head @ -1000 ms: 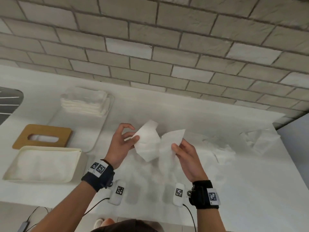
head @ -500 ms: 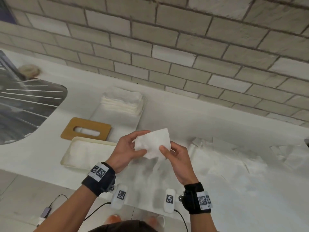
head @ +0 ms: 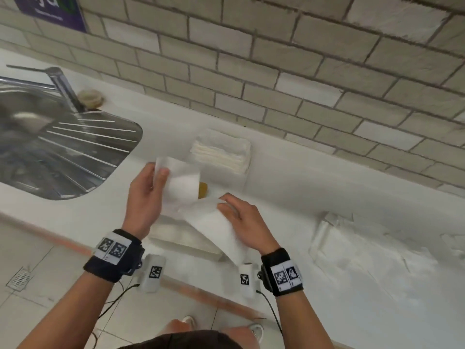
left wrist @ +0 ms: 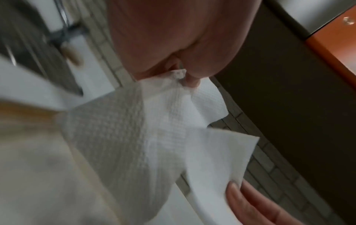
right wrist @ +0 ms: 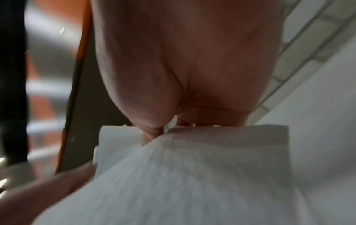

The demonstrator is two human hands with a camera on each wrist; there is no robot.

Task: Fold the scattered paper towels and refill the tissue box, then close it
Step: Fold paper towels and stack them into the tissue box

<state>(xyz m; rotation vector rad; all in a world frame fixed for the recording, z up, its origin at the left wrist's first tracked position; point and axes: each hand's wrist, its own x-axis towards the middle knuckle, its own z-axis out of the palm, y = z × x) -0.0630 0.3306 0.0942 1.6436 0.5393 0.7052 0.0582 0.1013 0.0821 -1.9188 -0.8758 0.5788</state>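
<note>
One white paper towel (head: 191,197) is stretched between both hands above the counter. My left hand (head: 157,172) pinches its far upper corner, seen close up in the left wrist view as the left hand (left wrist: 182,76) on the towel (left wrist: 134,129). My right hand (head: 226,205) holds the near lower end, fingers on top. The right wrist view shows the right hand (right wrist: 159,132) pinching the towel's (right wrist: 192,175) edge. Under the towel lies the cream tissue box (head: 176,238), open. A bit of its wooden lid (head: 203,190) shows behind.
A stack of folded towels (head: 221,152) sits on a white tray near the brick wall. Loose crumpled towels (head: 357,248) lie on the counter to the right. A steel sink (head: 63,152) with a faucet (head: 63,86) fills the left. The counter's front edge runs just below the box.
Both hands carried the towel left until it hangs over the box. The hands have drawn apart, so the bunched towel is now stretched out, its left end raised.
</note>
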